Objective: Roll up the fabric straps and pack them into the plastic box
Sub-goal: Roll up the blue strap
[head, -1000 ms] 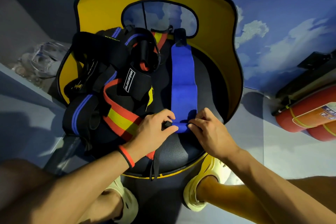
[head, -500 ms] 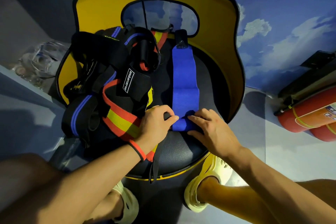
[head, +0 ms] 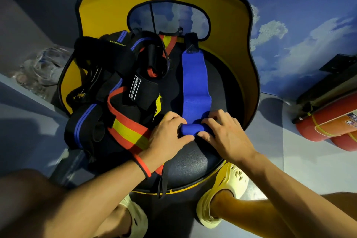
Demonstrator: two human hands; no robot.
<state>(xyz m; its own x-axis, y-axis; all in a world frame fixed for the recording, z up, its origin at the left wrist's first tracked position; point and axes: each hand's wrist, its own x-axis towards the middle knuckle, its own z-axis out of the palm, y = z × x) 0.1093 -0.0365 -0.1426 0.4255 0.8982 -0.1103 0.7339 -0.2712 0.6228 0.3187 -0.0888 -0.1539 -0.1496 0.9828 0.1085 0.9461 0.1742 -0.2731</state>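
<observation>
Working on the chair (head: 193, 162) seat, beside the pile (head: 116, 87) of other straps: blue strap (head: 195, 83) laid flat toward the backrest, near end wound into a small roll (head: 190, 129). Pinched at either end by left hand (head: 168, 137) and right hand (head: 226, 135). Roll forward evenly, edges flush, tension firm. Possibly the box: clear shape (head: 38, 71) far left, too blurred to tell.

Sky-mural wall (head: 289, 15); yellow-backed chair (head: 222, 25); red extinguishers (head: 328, 125)
</observation>
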